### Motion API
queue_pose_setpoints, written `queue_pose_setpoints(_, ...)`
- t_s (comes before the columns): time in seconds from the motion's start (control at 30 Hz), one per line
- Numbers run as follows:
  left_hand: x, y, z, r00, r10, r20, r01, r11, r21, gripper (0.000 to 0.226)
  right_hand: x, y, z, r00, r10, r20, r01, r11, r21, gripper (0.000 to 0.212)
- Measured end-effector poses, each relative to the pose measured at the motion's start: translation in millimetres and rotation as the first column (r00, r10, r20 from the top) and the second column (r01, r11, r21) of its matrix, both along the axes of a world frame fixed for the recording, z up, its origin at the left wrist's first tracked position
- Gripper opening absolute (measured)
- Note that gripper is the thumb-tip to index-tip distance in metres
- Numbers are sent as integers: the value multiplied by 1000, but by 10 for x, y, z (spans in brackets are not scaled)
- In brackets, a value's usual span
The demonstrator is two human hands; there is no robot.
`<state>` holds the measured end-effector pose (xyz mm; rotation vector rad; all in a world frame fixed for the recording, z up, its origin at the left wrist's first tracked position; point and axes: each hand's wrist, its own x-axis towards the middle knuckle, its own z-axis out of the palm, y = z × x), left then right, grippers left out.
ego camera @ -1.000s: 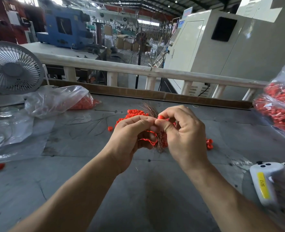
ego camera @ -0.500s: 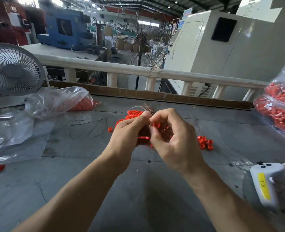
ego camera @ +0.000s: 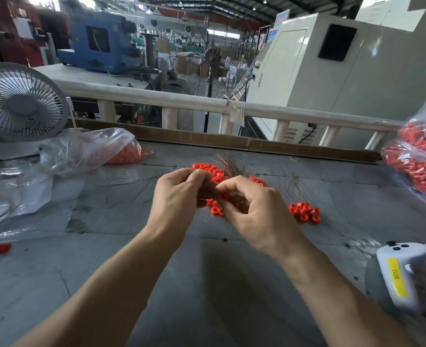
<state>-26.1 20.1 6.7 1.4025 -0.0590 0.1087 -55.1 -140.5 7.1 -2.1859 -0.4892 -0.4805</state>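
Holding: the left hand [ego camera: 179,199] curls its fingers round a bundle of thin coppery wires [ego camera: 225,165], whose tips fan out behind it; the grip steadies the strands.
Pinching: the right hand [ego camera: 254,214] closes thumb and forefinger on a small red plastic ring [ego camera: 225,196] at the left fingertips, likely for threading.
Supply: loose red rings [ego camera: 304,212] lie on the grey table [ego camera: 207,284] near both hands, within easy reach.

Open table [ego camera: 214,291] is left at lower centre, while passage is narrowed at the left by clear plastic bags [ego camera: 81,151] and the fan [ego camera: 19,103], at the right by loose red rings [ego camera: 304,212] beside the right hand [ego camera: 257,216], the full bag [ego camera: 422,166] and the white controller [ego camera: 402,276], and farther up by the railing [ego camera: 156,98].
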Motion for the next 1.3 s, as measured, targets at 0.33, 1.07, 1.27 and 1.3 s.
queue_pose_setpoints(0.33, 34, 64, -62, 996, 86, 36, -93, 963, 252, 27, 19, -77, 44, 997, 42, 59, -29, 979, -201, 16)
queue_pose_setpoints(1.07, 53, 26, -173, 992, 46, 120, -120, 661, 741, 14, 278, -1018, 60, 508, -847, -155, 699, 510, -502, 18)
queue_pose_setpoints(1.27, 56, 5, -198, 987, 15, 158, -136, 602, 787, 14, 340, -761, -54, 823, -568, -20, 517, 762, -389, 42)
queue_pose_setpoints(1.3, 55, 1, -203, 986, 7, 168, -139, 596, 791, 14, 366, -699, -82, 862, -506, -31, 448, 790, -419, 53)
